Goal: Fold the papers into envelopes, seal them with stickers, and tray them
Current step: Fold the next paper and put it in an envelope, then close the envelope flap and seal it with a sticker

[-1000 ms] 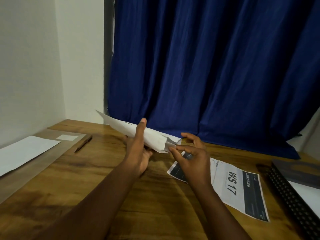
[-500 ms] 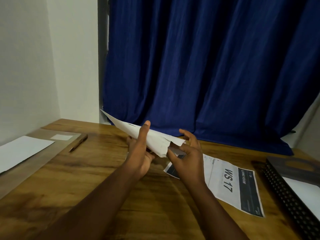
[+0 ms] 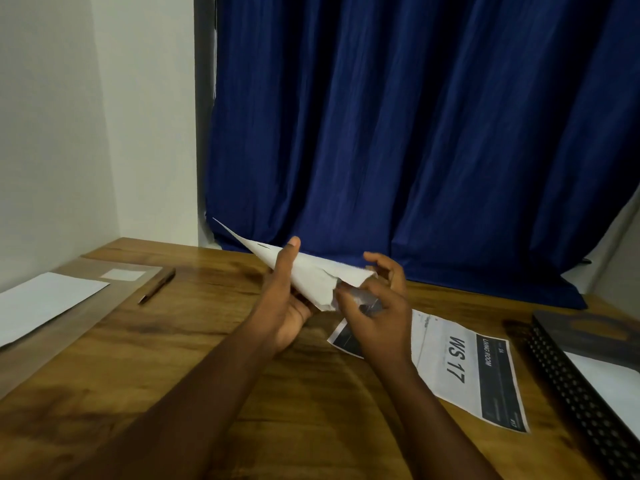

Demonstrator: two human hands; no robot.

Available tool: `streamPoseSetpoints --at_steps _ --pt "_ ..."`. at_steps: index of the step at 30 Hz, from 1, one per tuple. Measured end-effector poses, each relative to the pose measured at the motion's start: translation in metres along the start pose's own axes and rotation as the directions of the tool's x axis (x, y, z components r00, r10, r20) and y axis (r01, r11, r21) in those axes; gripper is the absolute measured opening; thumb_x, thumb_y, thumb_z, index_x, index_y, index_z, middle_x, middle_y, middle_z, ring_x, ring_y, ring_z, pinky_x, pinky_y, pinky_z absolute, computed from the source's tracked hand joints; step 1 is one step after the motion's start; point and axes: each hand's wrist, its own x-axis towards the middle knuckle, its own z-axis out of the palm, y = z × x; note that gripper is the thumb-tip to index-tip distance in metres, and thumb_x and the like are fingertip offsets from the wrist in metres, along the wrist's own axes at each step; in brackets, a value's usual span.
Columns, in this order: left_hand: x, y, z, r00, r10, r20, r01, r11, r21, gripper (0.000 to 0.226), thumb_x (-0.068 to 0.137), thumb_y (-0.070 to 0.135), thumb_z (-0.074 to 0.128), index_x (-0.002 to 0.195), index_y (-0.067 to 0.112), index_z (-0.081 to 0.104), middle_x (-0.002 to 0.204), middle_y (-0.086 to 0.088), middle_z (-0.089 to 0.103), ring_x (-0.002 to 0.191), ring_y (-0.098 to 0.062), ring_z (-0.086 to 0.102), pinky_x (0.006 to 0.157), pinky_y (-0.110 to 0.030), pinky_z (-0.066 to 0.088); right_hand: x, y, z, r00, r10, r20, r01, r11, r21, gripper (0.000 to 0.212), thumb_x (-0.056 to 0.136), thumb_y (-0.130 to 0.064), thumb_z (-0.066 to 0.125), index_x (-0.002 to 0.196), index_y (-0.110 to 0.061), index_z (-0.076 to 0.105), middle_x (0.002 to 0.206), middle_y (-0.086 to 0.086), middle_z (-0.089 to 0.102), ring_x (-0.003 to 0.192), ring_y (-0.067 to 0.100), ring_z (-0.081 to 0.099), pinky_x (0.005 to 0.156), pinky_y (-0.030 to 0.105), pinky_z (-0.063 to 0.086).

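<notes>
A white folded paper (image 3: 311, 273) is held in the air above the wooden table (image 3: 194, 341), one pointed corner aimed up and left. My left hand (image 3: 284, 306) grips it from below, thumb laid across the top face. My right hand (image 3: 375, 310) pinches the paper's near right corner, fingers curled; what lies between them is partly hidden. A black perforated tray (image 3: 575, 386) with a white sheet inside sits at the right edge.
A printed sheet reading "WS 17" (image 3: 464, 368) lies flat under my right wrist. At the left are a blank white sheet (image 3: 45, 303), a small white sticker sheet (image 3: 123, 274) and a pen (image 3: 157, 285). A blue curtain (image 3: 415, 133) hangs behind the table.
Both hands and the paper stay almost in place. My right fingers have closed further onto the paper's near corner, and the view has shifted slightly.
</notes>
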Motion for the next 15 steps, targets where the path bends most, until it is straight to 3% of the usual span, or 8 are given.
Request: streamPoseSetpoints --at_steps 2,4,6,7,9,11,13,15 --pt "0.001 0.01 -0.007 0.991 -0.028 0.131 0.034 0.999 -0.04 0.084 0.079 0.054 0.078 0.143 0.006 0.053 0.134 -0.024 0.066 0.123 -0.038 0.066 0.098 -0.059 0.056 0.002 -0.002 -0.005 0.993 0.0 -0.116 0.013 0.993 0.117 0.008 0.085 -0.026 0.07 0.087 -0.019 0.068 0.125 -0.006 0.059 0.122 0.01 0.056 0.1 0.02 0.045" --pt "0.002 0.017 -0.015 0.966 -0.043 0.256 0.07 0.993 -0.098 0.076 0.082 0.06 0.075 0.133 0.006 0.063 0.129 -0.024 0.068 0.121 -0.042 0.066 0.095 -0.066 0.053 0.002 -0.002 -0.01 0.988 0.065 -0.142 -0.032 0.974 0.224 0.011 0.083 -0.023 0.062 0.095 -0.022 0.061 0.119 -0.01 0.063 0.117 0.015 0.061 0.098 0.029 0.051" --pt "0.003 0.018 -0.02 0.943 -0.075 0.324 0.124 0.983 -0.133 0.075 0.082 0.063 0.075 0.129 0.006 0.066 0.128 -0.026 0.066 0.12 -0.048 0.064 0.094 -0.07 0.049 0.001 0.001 -0.012 0.994 0.085 -0.062 -0.068 0.968 0.243 0.028 0.08 -0.013 0.059 0.107 -0.023 0.058 0.123 -0.009 0.064 0.121 0.016 0.06 0.102 0.037 0.051" --pt "0.003 0.017 -0.021 0.927 -0.118 0.356 0.173 0.977 -0.127 0.083 0.079 0.065 0.077 0.134 0.006 0.062 0.135 -0.027 0.062 0.124 -0.05 0.061 0.097 -0.072 0.046 0.001 0.001 -0.012 0.998 0.065 0.004 -0.064 0.978 0.201 0.04 0.08 -0.01 0.062 0.117 -0.025 0.058 0.131 -0.01 0.061 0.127 0.014 0.057 0.106 0.035 0.048" --pt "0.003 0.014 -0.021 0.88 -0.238 0.412 0.295 0.952 -0.08 0.101 0.072 0.069 0.081 0.146 0.006 0.052 0.15 -0.027 0.051 0.135 -0.049 0.052 0.106 -0.069 0.042 -0.001 0.005 -0.008 0.988 -0.001 0.153 -0.012 0.996 0.084 0.066 0.082 -0.006 0.073 0.138 -0.033 0.051 0.149 -0.01 0.049 0.141 0.009 0.045 0.112 0.021 0.04" --pt "0.003 0.008 -0.02 0.834 -0.331 0.441 0.369 0.929 0.0 0.108 0.069 0.072 0.081 0.149 0.006 0.051 0.154 -0.024 0.048 0.14 -0.044 0.048 0.115 -0.064 0.034 -0.001 0.009 -0.004 0.964 -0.002 0.266 -0.004 1.0 0.022 0.085 0.079 -0.005 0.084 0.147 -0.039 0.046 0.159 -0.012 0.038 0.147 0.005 0.035 0.11 0.01 0.035" --pt "0.003 0.002 -0.019 0.781 -0.387 0.49 0.401 0.913 0.081 0.105 0.07 0.075 0.077 0.146 0.005 0.056 0.151 -0.023 0.052 0.138 -0.042 0.051 0.119 -0.064 0.029 0.0 0.01 -0.004 0.958 0.021 0.287 -0.027 0.999 0.018 0.078 0.076 -0.01 0.089 0.14 -0.039 0.056 0.159 -0.013 0.039 0.146 0.009 0.038 0.109 0.02 0.044" --pt "0.003 -0.001 -0.018 0.726 -0.43 0.537 0.41 0.897 0.165 0.104 0.073 0.083 0.068 0.141 0.004 0.061 0.15 -0.026 0.053 0.142 -0.044 0.048 0.12 -0.066 0.024 0.002 0.011 -0.006 0.975 -0.004 0.223 -0.012 0.998 0.069 0.054 0.079 -0.01 0.087 0.123 -0.035 0.07 0.153 -0.005 0.049 0.142 0.019 0.046 0.108 0.041 0.049"
